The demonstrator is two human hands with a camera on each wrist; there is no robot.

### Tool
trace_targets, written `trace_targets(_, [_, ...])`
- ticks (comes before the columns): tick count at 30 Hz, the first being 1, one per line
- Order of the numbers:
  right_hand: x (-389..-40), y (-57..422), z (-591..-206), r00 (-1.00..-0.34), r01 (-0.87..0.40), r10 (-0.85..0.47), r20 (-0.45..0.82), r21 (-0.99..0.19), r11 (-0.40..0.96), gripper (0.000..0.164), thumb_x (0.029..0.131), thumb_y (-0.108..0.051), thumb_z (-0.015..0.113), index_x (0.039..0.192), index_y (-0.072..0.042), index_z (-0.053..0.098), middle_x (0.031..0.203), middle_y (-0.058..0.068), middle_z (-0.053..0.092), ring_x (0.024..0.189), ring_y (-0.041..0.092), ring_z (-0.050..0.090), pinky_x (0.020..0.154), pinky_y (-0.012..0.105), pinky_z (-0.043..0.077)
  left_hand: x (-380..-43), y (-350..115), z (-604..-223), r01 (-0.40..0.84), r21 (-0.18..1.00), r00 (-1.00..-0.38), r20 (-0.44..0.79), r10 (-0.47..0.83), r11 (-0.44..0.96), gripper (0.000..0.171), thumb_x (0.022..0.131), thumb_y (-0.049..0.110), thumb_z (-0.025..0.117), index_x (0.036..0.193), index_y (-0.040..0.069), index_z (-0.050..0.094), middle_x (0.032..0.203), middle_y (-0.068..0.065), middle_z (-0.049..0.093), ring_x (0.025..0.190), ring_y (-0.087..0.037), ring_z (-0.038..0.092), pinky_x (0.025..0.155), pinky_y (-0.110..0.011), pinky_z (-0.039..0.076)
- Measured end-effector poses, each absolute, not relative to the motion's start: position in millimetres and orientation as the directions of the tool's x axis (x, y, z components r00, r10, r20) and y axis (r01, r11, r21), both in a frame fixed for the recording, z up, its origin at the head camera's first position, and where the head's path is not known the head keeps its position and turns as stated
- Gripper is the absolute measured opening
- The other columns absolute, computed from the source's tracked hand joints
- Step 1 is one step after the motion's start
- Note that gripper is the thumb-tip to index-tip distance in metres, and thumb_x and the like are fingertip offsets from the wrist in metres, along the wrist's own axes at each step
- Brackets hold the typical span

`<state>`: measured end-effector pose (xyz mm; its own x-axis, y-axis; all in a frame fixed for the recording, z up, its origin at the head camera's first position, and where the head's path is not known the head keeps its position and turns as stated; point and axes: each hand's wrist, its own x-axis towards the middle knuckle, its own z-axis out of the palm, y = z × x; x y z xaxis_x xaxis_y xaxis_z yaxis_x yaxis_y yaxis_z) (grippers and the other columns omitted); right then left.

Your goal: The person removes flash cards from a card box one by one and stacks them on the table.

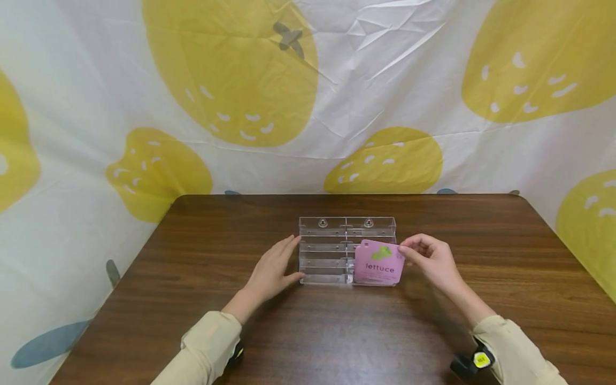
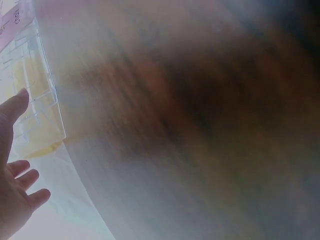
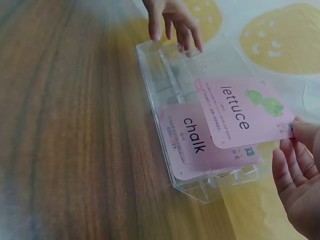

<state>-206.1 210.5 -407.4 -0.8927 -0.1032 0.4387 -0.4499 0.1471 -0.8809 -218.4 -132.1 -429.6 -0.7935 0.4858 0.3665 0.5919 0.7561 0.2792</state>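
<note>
A clear plastic card rack (image 1: pixel 323 247) with two columns of tiered slots lies on the table. My right hand (image 1: pixel 435 264) pinches a pink flash card reading "lettuce" (image 1: pixel 380 262) between thumb and fingers at its upper right corner. The card is held over the rack's right column, tilted slightly. In the right wrist view, a pink card reading "chalk" (image 3: pixel 181 162) sits in that column, partly covered by the lettuce card. At the rack's left side rests my left hand (image 1: pixel 271 270), thumb near the front corner and fingers extended along the edge, holding no card.
The brown wooden table (image 1: pixel 192 299) has rounded far corners. Behind it and along both sides hangs a white cloth (image 1: pixel 269 166) printed with yellow fruit. Two round fittings show at the rack's back edge. A wrist camera (image 1: pixel 474 361) sits by the right sleeve.
</note>
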Motion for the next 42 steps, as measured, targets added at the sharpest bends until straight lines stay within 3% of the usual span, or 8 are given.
trace_targets(10, [-179.9,218.8,-395.8,-0.935,-0.353,-0.151,0.321,-0.882,0.311,0.009,0.084,0.001,0.06,0.086,0.01,0.059,0.066,-0.007,0.06,0.053,0.008,0.054,0.047,0.025,0.049,-216.4,-130.9,-430.7,0.583,0.259,-0.797,0.366,0.48,0.77,0.079,0.077,0.03,0.072,0.139,0.003,0.032,0.134,-0.025,0.04,0.123,-0.038,0.039,0.101,-0.05,0.032])
trace_targets(22, [-160.7,225.0,-407.1,-0.954,-0.259,-0.222,0.199,-0.924,0.282,0.013,0.086,0.0,0.058,0.089,0.012,0.058,0.067,-0.004,0.061,0.055,0.008,0.055,0.049,0.028,0.051,-215.9,-131.7,-430.3,0.581,0.259,-0.8,0.355,0.483,0.772,0.08,0.078,0.031,0.071,0.14,0.003,0.03,0.135,-0.025,0.04,0.123,-0.039,0.039,0.1,-0.051,0.033])
trace_targets(42, [-147.5,244.5,-425.8,-0.945,0.017,-0.308,-0.109,-0.958,0.287,0.029,0.088,-0.01,0.058,0.099,0.016,0.054,0.074,-0.003,0.061,0.061,0.007,0.055,0.054,0.024,0.05,-214.3,-130.5,-429.6,0.588,0.258,-0.793,0.372,0.483,0.767,0.08,0.077,0.03,0.072,0.139,0.001,0.031,0.134,-0.025,0.041,0.123,-0.038,0.039,0.101,-0.049,0.032])
